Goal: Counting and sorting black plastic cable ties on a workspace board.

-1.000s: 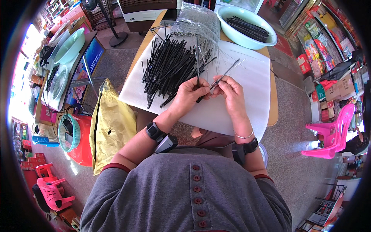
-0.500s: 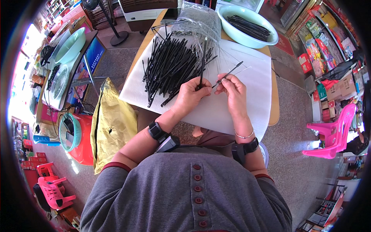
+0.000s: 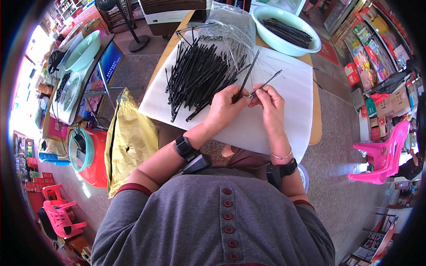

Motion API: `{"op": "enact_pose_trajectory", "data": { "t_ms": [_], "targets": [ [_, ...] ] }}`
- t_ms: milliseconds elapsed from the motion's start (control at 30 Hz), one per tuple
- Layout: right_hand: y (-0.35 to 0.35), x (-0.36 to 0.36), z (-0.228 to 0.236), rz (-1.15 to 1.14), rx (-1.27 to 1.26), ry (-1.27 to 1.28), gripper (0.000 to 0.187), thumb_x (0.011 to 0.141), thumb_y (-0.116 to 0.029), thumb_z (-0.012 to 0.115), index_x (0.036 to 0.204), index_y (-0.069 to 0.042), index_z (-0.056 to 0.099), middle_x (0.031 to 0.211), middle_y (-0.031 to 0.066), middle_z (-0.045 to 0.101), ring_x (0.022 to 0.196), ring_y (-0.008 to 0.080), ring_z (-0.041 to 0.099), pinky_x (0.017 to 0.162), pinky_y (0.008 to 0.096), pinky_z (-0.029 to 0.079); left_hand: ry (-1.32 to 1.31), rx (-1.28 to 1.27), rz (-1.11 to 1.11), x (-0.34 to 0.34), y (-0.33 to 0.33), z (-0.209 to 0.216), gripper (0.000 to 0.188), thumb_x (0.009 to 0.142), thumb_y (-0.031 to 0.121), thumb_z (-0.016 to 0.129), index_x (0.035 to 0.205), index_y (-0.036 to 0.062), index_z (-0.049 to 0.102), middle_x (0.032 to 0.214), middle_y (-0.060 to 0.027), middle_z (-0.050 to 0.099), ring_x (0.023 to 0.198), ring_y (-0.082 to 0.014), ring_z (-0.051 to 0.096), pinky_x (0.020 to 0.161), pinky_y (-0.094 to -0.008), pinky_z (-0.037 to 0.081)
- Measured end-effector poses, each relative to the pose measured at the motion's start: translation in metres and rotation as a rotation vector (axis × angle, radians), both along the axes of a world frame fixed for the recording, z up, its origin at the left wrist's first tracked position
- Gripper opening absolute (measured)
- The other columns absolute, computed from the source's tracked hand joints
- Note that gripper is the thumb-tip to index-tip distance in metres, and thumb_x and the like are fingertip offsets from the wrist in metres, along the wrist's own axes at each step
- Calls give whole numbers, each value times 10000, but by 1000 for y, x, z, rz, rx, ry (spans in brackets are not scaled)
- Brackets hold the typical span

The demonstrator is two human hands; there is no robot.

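Note:
My left hand (image 3: 228,105) pinches a thin black stick (image 3: 251,70), which leans up and to the right. In my right hand (image 3: 269,103), a second slim black rod (image 3: 274,77) is held between thumb and fingers, pointing up and right. The fingertips of both hands meet or nearly meet over a white sheet (image 3: 288,124); exactly what lies between them is hidden. Just beyond my left hand lies a heap of similar black sticks (image 3: 197,75). Thin wire-like strands (image 3: 270,61) spread over the sheet from a clear plastic bag (image 3: 231,22) behind the heap.
A pale green basin (image 3: 284,49) holding more black sticks stands at the table's far right. Beside the table on the left are a yellow sack (image 3: 131,146) and a red tub (image 3: 95,164) under a green basket (image 3: 76,155). A pink chair (image 3: 385,153) stands at right.
My left hand has turned, so its stick leans to the right instead of standing nearly straight up. Both hands' fingertips have come closer together.

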State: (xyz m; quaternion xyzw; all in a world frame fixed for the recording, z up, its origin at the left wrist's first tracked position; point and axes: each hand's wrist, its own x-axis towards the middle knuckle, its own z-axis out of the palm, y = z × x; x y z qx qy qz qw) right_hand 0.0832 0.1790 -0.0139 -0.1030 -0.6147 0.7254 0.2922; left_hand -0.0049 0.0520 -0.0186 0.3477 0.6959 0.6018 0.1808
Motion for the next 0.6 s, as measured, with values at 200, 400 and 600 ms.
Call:
{"op": "enact_pose_trajectory", "data": {
  "t_ms": [200,400,600],
  "targets": [
    [0,2,1,-95,170,-20,137,927,-99,530,880,16,589,824,40,601,620,76,524,574,228,461,-190,114,-34,-1,7,-1,194,814,91,678,992,15,658,776,12,568,666,-54,471,582,-232,400],
    [-5,0,0,-182,253,-151,152,924,-114,511,874,17,569,774,49,586,597,87,508,549,258,432,-224,101,-80,-2,10,-7,168,836,62,657,995,11,637,783,34,566,684,-37,461,591,-209,392],
    [1,-7,-10,-399,669,-159,136,910,-109,514,855,14,537,727,83,552,629,125,521,584,284,432,191,75,10,-1,15,-8,179,808,64,672,969,-4,635,763,-3,558,666,-63,469,574,-233,381]
  ]
}}
